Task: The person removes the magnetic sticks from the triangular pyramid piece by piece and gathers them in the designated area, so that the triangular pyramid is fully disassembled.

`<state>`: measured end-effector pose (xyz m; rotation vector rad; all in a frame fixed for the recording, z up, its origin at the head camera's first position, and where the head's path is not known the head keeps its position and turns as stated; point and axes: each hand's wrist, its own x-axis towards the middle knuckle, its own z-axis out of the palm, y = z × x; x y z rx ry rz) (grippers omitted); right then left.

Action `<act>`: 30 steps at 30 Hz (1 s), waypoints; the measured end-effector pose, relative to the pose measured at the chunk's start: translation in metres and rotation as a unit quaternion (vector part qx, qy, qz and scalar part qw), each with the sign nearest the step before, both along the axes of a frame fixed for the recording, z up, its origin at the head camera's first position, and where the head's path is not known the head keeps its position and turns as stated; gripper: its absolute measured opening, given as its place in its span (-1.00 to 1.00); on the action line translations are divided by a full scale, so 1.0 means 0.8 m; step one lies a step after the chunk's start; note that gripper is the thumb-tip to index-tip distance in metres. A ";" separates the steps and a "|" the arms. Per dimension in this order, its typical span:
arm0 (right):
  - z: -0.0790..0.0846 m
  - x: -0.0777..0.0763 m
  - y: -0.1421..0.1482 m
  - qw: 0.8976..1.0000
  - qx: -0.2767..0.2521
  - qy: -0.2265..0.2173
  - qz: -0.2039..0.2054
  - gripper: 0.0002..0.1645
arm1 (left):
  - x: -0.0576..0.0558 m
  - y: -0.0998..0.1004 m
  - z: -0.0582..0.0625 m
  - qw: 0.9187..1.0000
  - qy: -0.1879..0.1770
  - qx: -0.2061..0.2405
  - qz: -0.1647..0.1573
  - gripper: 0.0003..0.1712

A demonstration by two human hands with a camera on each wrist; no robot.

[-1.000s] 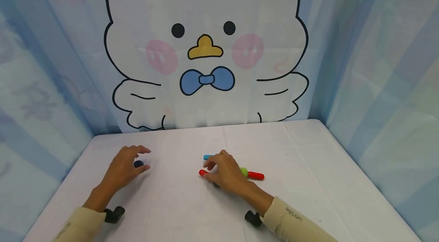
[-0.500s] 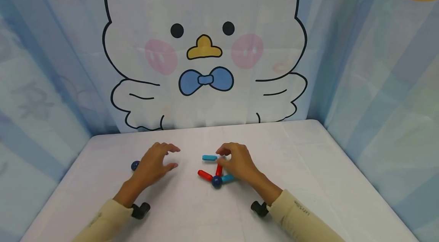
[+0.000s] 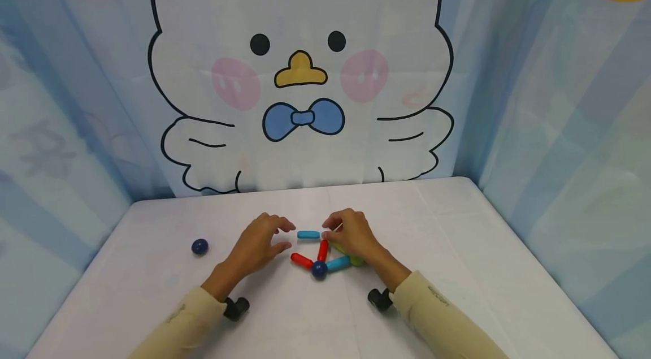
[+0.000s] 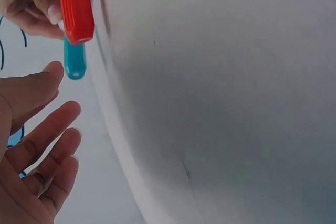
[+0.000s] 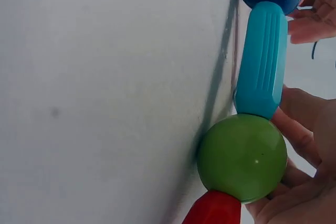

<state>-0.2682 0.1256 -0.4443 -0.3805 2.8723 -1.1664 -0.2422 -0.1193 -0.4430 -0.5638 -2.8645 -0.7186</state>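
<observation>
From the head, the left hand (image 3: 251,243) holds its thumb and fingers parted, empty, just beside the near end of a light-blue, ridged plastic rod (image 3: 308,234). The right hand (image 3: 352,234) has its thumb and forefinger close together at that rod's other end; whether they pinch anything cannot be told. Nearer the body than both sets of fingertips, a glossy dark-blue ball (image 3: 319,270) joins two red plastic rods (image 3: 302,260) and a second light-blue rod (image 3: 338,264). A loose dark-blue ball (image 3: 200,246) lies behind the left fingers, well apart. The step in hand looks like lining up the far rod for joining; the next move probably calls for a left pinch and a steady right hold.

The left wrist view shows the left fingers spread, with the rod's tip just beyond the thumb.

In the right wrist view, a glossy green ball (image 5: 242,158) sits before the right fingers, linking the second light-blue rod to another red rod (image 5: 215,209).
</observation>
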 end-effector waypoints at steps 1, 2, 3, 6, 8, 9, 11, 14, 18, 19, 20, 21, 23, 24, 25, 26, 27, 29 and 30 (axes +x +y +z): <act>0.000 -0.001 0.000 1.000 0.002 -0.002 0.002 -0.82 | 0.000 0.003 0.000 1.000 0.000 -0.001 -0.003 -0.60; 0.001 -0.002 0.000 1.000 0.005 -0.004 0.004 -0.82 | -0.001 0.006 -0.001 1.000 0.000 0.000 -0.005 -0.61; 0.001 -0.002 0.000 1.000 0.007 -0.007 0.007 -0.82 | -0.001 0.008 -0.001 1.000 0.000 0.000 -0.008 -0.62; 0.001 -0.004 0.001 1.000 0.013 -0.010 0.017 -0.83 | -0.002 0.016 -0.002 1.000 -0.002 0.003 -0.015 -0.64; 0.002 -0.005 0.002 1.000 0.014 -0.009 0.025 -0.83 | -0.004 0.020 -0.004 1.000 -0.004 0.005 -0.022 -0.66; 0.002 -0.006 0.002 0.999 0.014 -0.007 0.028 -0.83 | -0.005 0.023 -0.004 1.000 -0.007 0.005 -0.025 -0.67; 0.003 -0.006 0.003 0.999 0.013 -0.003 0.036 -0.83 | -0.007 0.027 -0.006 1.000 -0.011 0.002 -0.029 -0.70; 0.004 -0.006 0.005 0.999 0.011 -0.003 0.046 -0.83 | -0.010 0.032 -0.009 0.999 -0.016 -0.006 -0.034 -0.74; 0.005 -0.006 0.005 0.999 0.010 -0.007 0.053 -0.82 | -0.013 0.036 -0.011 0.999 -0.020 -0.011 -0.038 -0.76; 0.005 -0.005 0.005 0.999 0.011 -0.007 0.053 -0.82 | -0.013 0.036 -0.011 0.999 -0.021 -0.011 -0.038 -0.77; 0.005 -0.005 0.005 0.999 0.012 -0.007 0.052 -0.82 | -0.013 0.036 -0.011 0.999 -0.022 -0.012 -0.037 -0.77; 0.005 -0.005 0.005 0.999 0.014 -0.006 0.052 -0.82 | -0.013 0.037 -0.011 0.999 -0.023 -0.012 -0.036 -0.78; 0.006 -0.006 0.004 0.998 0.017 -0.006 0.052 -0.82 | -0.013 0.037 -0.010 0.999 -0.022 -0.013 -0.035 -0.79; 0.006 -0.006 0.004 0.998 0.018 -0.007 0.051 -0.82 | -0.012 0.037 -0.009 0.999 -0.022 -0.013 -0.035 -0.80; 0.006 -0.006 0.004 0.998 0.019 -0.007 0.051 -0.82 | -0.012 0.037 -0.008 0.999 -0.021 -0.012 -0.035 -0.80; 0.007 -0.006 0.004 0.998 0.019 -0.008 0.051 -0.82 | -0.012 0.037 -0.007 0.999 -0.020 -0.011 -0.036 -0.80; 0.007 -0.005 0.003 0.998 0.020 -0.008 0.052 -0.82 | -0.011 0.037 -0.007 0.999 -0.018 -0.010 -0.036 -0.80; 0.008 -0.005 0.002 0.998 0.020 -0.011 0.050 -0.82 | -0.011 0.037 -0.006 0.999 -0.015 -0.007 -0.038 -0.81; 0.008 -0.005 0.002 0.999 0.020 -0.011 0.049 -0.81 | -0.011 0.036 -0.005 0.999 -0.015 -0.006 -0.039 -0.81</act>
